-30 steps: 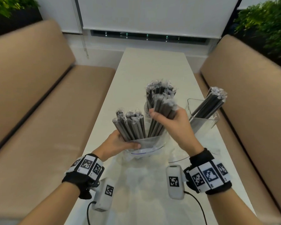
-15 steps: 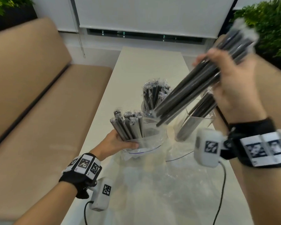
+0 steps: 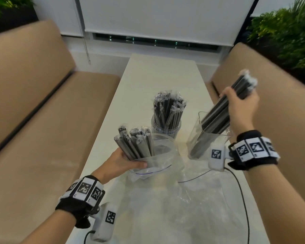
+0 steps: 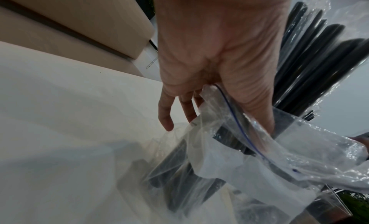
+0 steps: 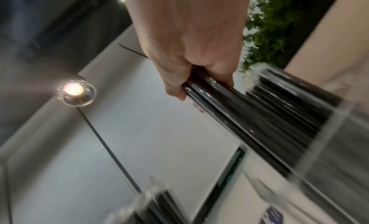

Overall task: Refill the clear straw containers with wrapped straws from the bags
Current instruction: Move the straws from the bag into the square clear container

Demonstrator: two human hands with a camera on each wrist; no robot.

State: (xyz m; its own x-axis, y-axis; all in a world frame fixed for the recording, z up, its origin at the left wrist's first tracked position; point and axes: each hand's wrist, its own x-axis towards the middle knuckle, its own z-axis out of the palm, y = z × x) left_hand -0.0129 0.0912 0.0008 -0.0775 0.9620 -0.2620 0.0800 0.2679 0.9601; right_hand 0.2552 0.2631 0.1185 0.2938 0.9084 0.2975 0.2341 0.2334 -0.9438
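My right hand [image 3: 239,104] grips a bundle of wrapped black straws [image 3: 217,118], tilted, with its lower ends inside the square clear container [image 3: 194,138] on the right. In the right wrist view the right hand [image 5: 189,69] curls round the straw bundle [image 5: 249,116]. My left hand [image 3: 123,160] holds the open zip bag [image 3: 158,155] near its mouth, and a clump of wrapped straws [image 3: 136,143] stands out of it. From the left wrist, the left hand [image 4: 219,69] holds the bag's edge [image 4: 239,132]. Behind stands a round clear container [image 3: 165,127] packed with straws.
The narrow white table [image 3: 162,80] runs between two tan benches [image 3: 42,111], [image 3: 280,120]. Crumpled clear plastic [image 3: 165,199] lies on the near end of the table. A black cable [image 3: 243,199] trails from my right wrist. Plants [image 3: 285,32] stand behind the right bench.
My right hand lifted a bundle of straws out of the bag, swung it up and right, then lowered it into the square container. The left hand stayed on the bag.
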